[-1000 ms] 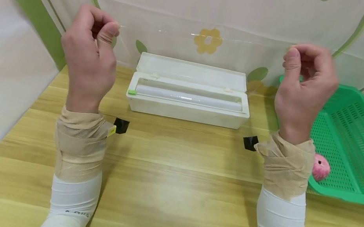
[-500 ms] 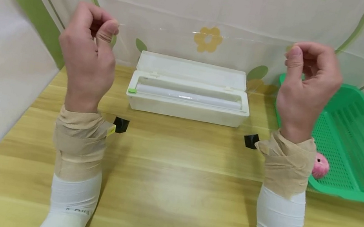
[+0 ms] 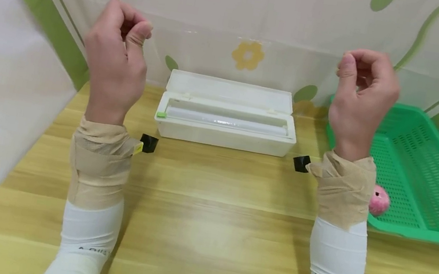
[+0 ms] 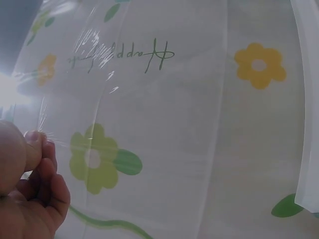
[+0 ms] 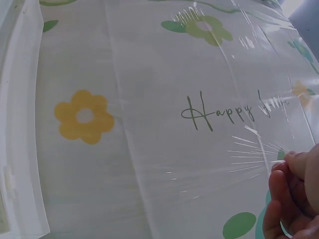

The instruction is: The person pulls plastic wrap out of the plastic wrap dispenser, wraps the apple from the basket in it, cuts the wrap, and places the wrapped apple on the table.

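Clear cling film [image 5: 246, 154] is stretched between the two raised hands, with creases fanning out from the fingertips in the right wrist view. My left hand [image 3: 116, 63] pinches one corner between thumb and curled forefinger. At the other side my right hand [image 3: 363, 97] pinches the film the same way. Between and below the hands, a white cling film box [image 3: 225, 139] stands on the table with its lid [image 3: 231, 92] raised. A roll of film [image 3: 226, 121] lies inside it, and a small green tab [image 3: 161, 115] sits at its left front corner.
A green perforated basket [image 3: 424, 234] stands on the right, partly behind the right arm. Inside its near left corner lies a pink round object [image 3: 379, 200] with a dark spot. A flower-printed curtain [image 3: 223, 3] hangs behind the wooden table [image 3: 209, 231].
In the head view the scene shifts slightly and more of the curtain shows at the top. The hands appear slightly nearer each other, still pinching the stretched film.
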{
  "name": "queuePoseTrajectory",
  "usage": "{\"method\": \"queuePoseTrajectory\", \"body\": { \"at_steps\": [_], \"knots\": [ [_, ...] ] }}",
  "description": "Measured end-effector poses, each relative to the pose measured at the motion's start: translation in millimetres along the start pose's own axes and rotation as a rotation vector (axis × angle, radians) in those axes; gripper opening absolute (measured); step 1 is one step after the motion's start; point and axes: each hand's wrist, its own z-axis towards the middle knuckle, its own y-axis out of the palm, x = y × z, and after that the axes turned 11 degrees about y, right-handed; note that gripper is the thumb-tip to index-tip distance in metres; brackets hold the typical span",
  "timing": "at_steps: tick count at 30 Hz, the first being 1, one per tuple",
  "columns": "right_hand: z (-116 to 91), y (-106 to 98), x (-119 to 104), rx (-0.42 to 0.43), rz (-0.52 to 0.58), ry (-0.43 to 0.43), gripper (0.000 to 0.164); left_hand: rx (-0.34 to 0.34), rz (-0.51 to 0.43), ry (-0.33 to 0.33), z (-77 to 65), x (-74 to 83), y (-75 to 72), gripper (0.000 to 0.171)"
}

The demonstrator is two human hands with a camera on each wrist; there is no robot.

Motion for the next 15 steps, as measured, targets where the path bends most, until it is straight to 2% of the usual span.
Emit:
{"method": "queuePoseTrajectory", "body": {
  "at_steps": [2,7,9,14,15],
  "knots": [
    [2.2,1.4,1.9,-0.007,-0.006,-0.001,0.020,-0.012,0.010,-0.034,2.7,1.4,-0.4,0.028],
    [8.3,3.7,6.5,-0.011,-0.035,-0.023,0.021,-0.030,0.034,-0.211,10.6,9.5,0.7,0.027],
    [10.2,4.8,7.8,-0.011,-0.043,-0.032,0.020,-0.026,0.033,-0.212,11.6,7.1,1.1,0.026],
    [15.5,8.4,8.4,-0.010,-0.061,-0.040,0.019,-0.002,0.037,-0.080,11.8,-4.6,1.9,0.026],
    [16.8,9.1,8.1,-0.010,-0.065,-0.047,0.020,-0.001,0.039,-0.075,12.4,-5.3,1.9,0.026]
  ]
}}
